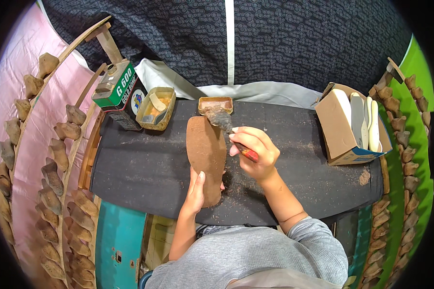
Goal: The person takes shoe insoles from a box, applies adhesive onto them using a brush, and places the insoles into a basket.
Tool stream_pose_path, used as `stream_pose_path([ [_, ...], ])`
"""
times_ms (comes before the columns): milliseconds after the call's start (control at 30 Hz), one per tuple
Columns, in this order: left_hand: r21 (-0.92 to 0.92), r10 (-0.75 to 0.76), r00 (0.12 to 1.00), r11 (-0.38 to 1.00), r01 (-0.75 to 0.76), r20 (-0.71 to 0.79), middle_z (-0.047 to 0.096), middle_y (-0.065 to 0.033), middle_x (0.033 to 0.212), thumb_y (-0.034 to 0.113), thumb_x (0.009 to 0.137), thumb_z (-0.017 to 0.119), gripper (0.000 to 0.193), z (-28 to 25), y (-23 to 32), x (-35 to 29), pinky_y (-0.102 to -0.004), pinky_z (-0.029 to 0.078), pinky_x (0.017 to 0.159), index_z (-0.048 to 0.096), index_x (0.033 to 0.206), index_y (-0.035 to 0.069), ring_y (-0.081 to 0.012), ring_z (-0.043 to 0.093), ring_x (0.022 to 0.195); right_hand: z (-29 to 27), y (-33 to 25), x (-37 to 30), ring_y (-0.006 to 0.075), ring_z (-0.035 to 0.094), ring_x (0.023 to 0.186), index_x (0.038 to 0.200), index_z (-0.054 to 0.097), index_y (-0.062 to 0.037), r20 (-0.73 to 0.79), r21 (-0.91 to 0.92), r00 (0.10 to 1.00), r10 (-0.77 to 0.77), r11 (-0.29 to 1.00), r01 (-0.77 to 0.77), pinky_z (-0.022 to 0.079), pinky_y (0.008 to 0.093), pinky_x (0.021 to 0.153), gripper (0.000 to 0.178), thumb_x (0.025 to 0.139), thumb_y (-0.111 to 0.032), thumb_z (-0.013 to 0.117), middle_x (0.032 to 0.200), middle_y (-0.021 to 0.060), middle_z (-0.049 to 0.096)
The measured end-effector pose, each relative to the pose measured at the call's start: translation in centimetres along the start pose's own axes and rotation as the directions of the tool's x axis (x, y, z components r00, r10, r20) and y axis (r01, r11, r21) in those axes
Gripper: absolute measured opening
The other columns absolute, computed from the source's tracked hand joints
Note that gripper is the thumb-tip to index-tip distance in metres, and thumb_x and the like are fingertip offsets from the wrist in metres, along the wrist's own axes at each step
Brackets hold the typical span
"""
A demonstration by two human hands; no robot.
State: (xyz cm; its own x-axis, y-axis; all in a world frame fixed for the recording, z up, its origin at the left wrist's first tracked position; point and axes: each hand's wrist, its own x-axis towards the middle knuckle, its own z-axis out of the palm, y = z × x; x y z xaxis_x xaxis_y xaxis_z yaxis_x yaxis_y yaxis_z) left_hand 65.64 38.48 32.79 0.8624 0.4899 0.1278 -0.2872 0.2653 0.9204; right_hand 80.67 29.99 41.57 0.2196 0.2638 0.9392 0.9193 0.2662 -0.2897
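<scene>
A brown, sole-shaped piece [203,149] with a rough surface stands lengthwise in front of me. My left hand [195,191] grips its lower part, thumb on the upper face and fingertips showing at the right edge. In my right hand [258,153] is a brush [219,119] with a red-and-black handle, pinched between thumb and fingers. Its dark, clumped bristles sit at the near edge of a small rectangular tray [228,105] and overlap the far end of the sole. Whether the bristles touch the sole, I cannot tell.
A green-and-black metal can [113,89] and a yellowish tub [166,120] holding a scraper-like tool stand at the back left. At the right is a cardboard box [330,113] of white and grey soles. Racks of shoe lasts [53,176] flank the crumb-strewn dark table [144,159].
</scene>
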Motion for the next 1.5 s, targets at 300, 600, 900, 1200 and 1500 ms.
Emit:
stream_pose_path([
  [300,0.007,-0.004,0.999,1.0,0.004,-0.045,0.053,-0.0172,0.107,0.031,0.1,0.029,0.047,-0.5,-0.7,0.2,-0.0348,0.051,0.071,0.014,0.138,0.007,-0.0229,0.06,0.079,0.6,-0.9,-0.6,0.023,0.066,0.073,0.089,0.068,-0.0035,0.157,0.265,0.974,-0.163,0.957,0.118,0.055,0.0291,0.061,0.024,0.071,-0.017,0.076,0.091,0.0116,0.065],
  [600,0.05,0.02,0.999,0.999,-0.018,-0.042,0.052,-0.0175,0.108,0.032,0.1,0.028,0.046,-0.4,0.0,0.1,-0.0348,0.051,0.071,0.016,0.137,0.006,-0.0225,0.059,0.077,0.9,-0.7,0.2,0.0223,0.067,0.076,0.085,0.068,-0.0046,0.149,0.269,0.986,-0.07,0.963,0.027,0.055,0.0296,0.065,0.019,0.069,-0.01,0.076,0.089,0.0099,0.066],
  [900,-0.014,0.005,0.999,1.0,-0.005,-0.035,0.053,-0.018,0.108,0.036,0.099,0.03,0.047,-0.2,0.6,-0.1,-0.0346,0.051,0.069,0.018,0.135,0.007,-0.023,0.059,0.077,0.6,-0.2,0.0,0.0223,0.066,0.08,0.085,0.067,-0.0056,0.115,0.199,0.993,0.034,0.978,-0.056,0.054,0.0298,0.068,0.018,0.073,-0.016,0.075,0.089,0.0109,0.066],
  [1200,-0.027,0.011,1.0,1.0,-0.011,-0.017,0.053,-0.0186,0.107,0.039,0.099,0.031,0.049,-0.3,0.9,0.1,-0.035,0.052,0.068,0.018,0.134,0.008,-0.0236,0.059,0.077,0.1,-0.1,-0.1,0.0218,0.066,0.075,0.087,0.067,-0.0065,0.08,0.23,0.997,0.01,0.973,-0.028,0.055,0.0292,0.064,0.021,0.071,-0.017,0.076,0.087,0.0098,0.065],
  [1500,0.096,0.063,0.985,0.994,-0.048,-0.158,0.05,-0.0156,0.115,0.036,0.099,0.029,0.052,-0.1,0.7,0.4,-0.0336,0.052,0.07,0.012,0.14,0.009,-0.0227,0.06,0.082,-0.2,-1.0,-0.1,0.0232,0.066,0.071,0.084,0.069,-0.0033,0.22,0.406,0.967,-0.131,0.913,0.031,0.055,0.0297,0.062,0.023,0.062,-0.004,0.074,0.086,0.0115,0.064],
])
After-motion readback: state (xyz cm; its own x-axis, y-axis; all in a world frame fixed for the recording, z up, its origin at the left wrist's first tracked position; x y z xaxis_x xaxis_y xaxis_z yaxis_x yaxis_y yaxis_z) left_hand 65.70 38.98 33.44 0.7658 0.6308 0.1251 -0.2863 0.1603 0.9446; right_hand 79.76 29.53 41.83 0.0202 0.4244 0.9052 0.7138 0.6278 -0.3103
